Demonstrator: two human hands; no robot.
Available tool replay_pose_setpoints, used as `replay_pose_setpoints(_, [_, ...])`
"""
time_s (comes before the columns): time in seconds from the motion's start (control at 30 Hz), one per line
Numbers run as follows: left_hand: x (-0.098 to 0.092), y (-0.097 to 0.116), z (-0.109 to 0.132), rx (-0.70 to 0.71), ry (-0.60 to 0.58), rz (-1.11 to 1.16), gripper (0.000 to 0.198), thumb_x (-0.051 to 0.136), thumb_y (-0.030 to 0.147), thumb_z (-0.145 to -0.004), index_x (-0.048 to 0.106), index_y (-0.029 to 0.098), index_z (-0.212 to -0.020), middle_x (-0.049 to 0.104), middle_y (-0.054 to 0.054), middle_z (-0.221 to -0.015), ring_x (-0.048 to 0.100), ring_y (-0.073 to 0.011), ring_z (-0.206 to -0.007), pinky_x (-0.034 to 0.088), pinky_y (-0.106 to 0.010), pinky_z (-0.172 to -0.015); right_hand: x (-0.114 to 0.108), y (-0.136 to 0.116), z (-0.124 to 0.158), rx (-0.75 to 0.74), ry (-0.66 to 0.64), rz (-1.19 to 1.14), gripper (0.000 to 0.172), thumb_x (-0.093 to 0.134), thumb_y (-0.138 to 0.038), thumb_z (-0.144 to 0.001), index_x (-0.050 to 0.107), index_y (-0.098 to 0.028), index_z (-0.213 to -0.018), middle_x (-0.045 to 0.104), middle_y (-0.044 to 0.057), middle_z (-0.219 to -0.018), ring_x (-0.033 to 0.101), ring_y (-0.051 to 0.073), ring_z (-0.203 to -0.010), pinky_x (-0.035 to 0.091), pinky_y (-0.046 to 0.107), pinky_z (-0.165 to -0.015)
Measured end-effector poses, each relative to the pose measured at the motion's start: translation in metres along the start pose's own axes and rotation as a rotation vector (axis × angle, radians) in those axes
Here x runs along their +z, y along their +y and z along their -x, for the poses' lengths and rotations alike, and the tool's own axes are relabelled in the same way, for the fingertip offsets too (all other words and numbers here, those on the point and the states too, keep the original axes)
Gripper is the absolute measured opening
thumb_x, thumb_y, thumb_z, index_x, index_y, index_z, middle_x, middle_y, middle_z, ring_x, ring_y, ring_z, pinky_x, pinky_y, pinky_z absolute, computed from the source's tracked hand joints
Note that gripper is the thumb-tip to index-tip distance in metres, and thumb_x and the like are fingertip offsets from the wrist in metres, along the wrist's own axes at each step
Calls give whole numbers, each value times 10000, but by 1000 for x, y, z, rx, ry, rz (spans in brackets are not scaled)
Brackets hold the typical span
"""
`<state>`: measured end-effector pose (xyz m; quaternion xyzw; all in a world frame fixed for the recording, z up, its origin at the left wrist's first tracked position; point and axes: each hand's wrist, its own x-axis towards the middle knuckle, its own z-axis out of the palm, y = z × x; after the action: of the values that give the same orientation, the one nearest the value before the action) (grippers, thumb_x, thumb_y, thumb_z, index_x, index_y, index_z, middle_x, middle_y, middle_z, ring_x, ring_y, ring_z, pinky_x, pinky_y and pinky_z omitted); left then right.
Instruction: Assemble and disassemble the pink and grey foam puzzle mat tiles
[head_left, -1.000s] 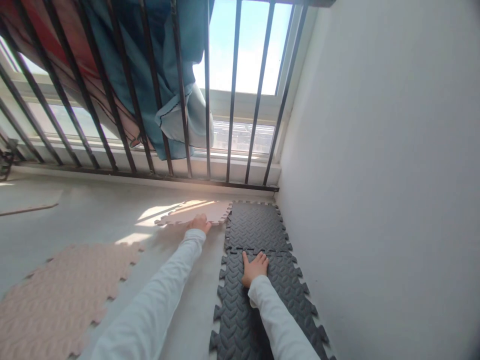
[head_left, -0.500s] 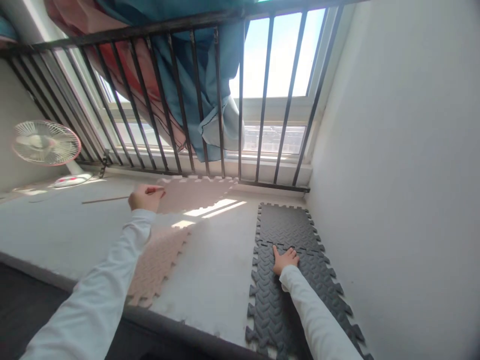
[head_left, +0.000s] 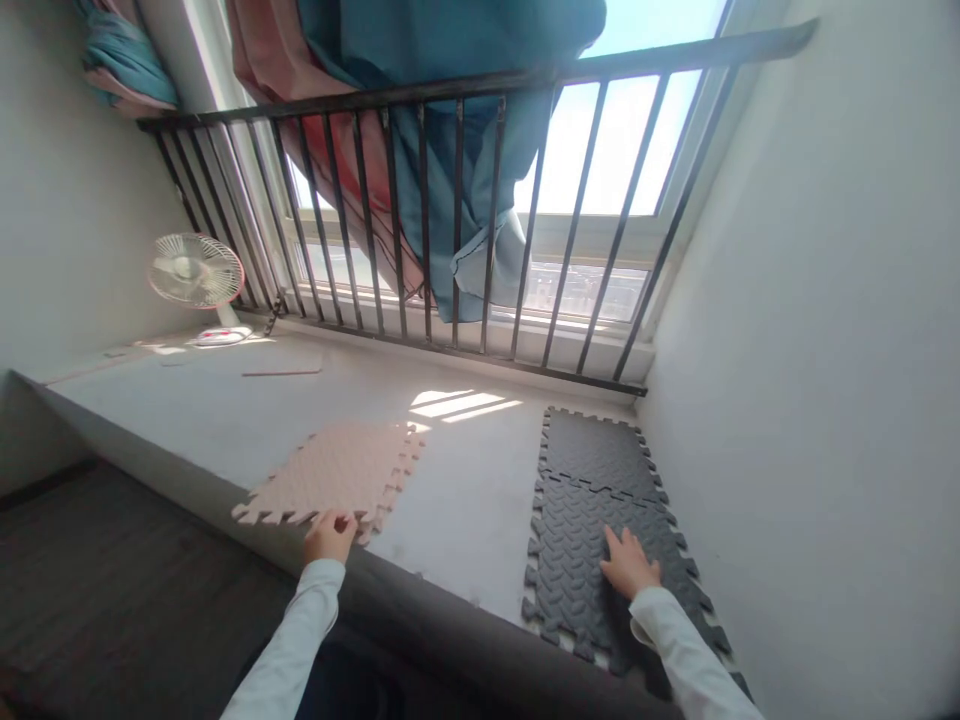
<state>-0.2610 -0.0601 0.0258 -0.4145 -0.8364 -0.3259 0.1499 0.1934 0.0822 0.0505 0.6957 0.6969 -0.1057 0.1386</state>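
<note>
My left hand (head_left: 328,535) grips the near edge of a pink foam puzzle mat (head_left: 334,478) that lies on a raised pale platform, at its front edge. My right hand (head_left: 628,565) rests flat, fingers spread, on the nearer of two joined dark grey foam puzzle mats (head_left: 592,500) by the right wall. Both arms wear white sleeves.
The pale platform (head_left: 225,420) ends in a dark front edge above a dark floor (head_left: 112,590). A black railing (head_left: 450,220) with blue and red cloth draped over it stands before the window. A small fan (head_left: 196,272) sits at the far left; a white wall (head_left: 825,350) on the right.
My left hand has drawn the pink mat back from the railing to the platform's front edge. My right hand slid toward me on the grey mat. The view pulled back and up.
</note>
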Motion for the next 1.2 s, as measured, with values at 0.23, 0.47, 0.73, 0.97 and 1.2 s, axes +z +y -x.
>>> replay_pose_setpoints(0.23, [1, -9, 8, -91, -229, -32, 115, 472, 224, -707, 560, 189, -641, 614, -38, -793, 550, -155, -738, 416, -260, -692, 13, 31, 18, 107, -108, -12, 596, 255, -411, -838, 203, -123, -1357, 137, 172, -1428, 139, 276, -1305, 246, 538, -974])
replay_pose_setpoints(0.47, [0, -11, 10, -115, -328, -117, 109, 478, 244, -718, 559, 199, -660, 608, -40, -861, 545, -162, -774, 399, -251, -665, 17, 27, 13, 135, -126, 34, 572, 234, -385, -849, 200, -133, -1361, 153, 170, -1425, 145, 258, -1308, 254, 534, -973])
replay_pose_setpoints(0.73, [2, -13, 5, -118, -325, -116, 90, 482, 187, -678, 549, 189, -618, 603, -43, -826, 539, -160, -743, 387, -249, -635, 23, 26, 10, 137, -103, 54, 566, 213, -370, -858, 189, -114, -1362, 164, 182, -1419, 156, 267, -1302, 224, 544, -974])
replay_pose_setpoints(0.97, [5, -20, 11, -44, -218, -48, 118, 462, 155, -658, 531, 195, -571, 594, -28, -746, 526, -138, -668, 387, -238, -609, 24, 22, 12, 145, -87, 57, 561, 220, -349, -854, 205, -100, -1357, 174, 191, -1413, 169, 270, -1295, 251, 508, -965])
replay_pose_setpoints(1.2, [5, -21, 10, -19, -191, -33, 113, 452, 181, -667, 517, 200, -577, 597, -32, -750, 532, -152, -701, 400, -247, -640, 19, 18, 16, 175, -82, 65, 548, 216, -334, -856, 214, -111, -1357, 173, 184, -1417, 172, 277, -1292, 225, 523, -966])
